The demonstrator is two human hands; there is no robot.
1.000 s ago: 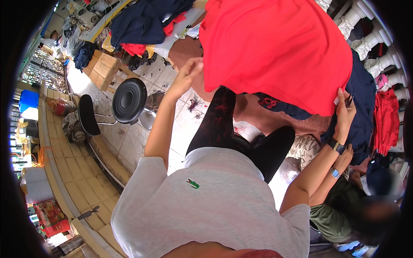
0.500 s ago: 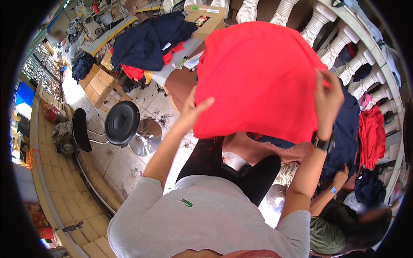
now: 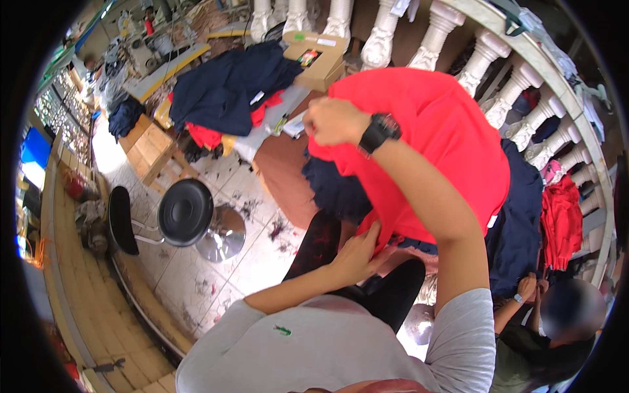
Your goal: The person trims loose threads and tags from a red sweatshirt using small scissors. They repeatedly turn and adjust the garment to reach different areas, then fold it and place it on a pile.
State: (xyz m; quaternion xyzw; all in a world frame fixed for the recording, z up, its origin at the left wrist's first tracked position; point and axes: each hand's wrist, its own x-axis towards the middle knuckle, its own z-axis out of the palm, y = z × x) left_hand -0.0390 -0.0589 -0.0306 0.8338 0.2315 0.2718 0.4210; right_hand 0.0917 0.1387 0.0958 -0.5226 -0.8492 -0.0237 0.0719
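A big piece of red cloth (image 3: 445,131) lies bunched over the brown-covered worktop in front of me. My right hand (image 3: 335,121), with a black watch on its wrist, reaches across the cloth to its far left side. Its fingers are closed on the fabric there. Lower down, close to my lap, my left hand (image 3: 360,254) pinches the near edge of the same cloth. Dark navy fabric (image 3: 334,190) shows from under the red at the left. A small white tag (image 3: 491,221) sits by the cloth's right edge.
Navy garments (image 3: 229,85) are heaped at the far left, beside a cardboard box (image 3: 318,59). A black stool (image 3: 185,213) stands on the littered tile floor, near a wooden bench (image 3: 151,147). White balusters (image 3: 432,39) line the far side. At right a co-worker (image 3: 524,347) handles navy cloth (image 3: 514,229).
My right hand has swung from the cloth's right side across to its far left. My left hand has come down to the near edge. The raised, spread cloth has dropped and folded.
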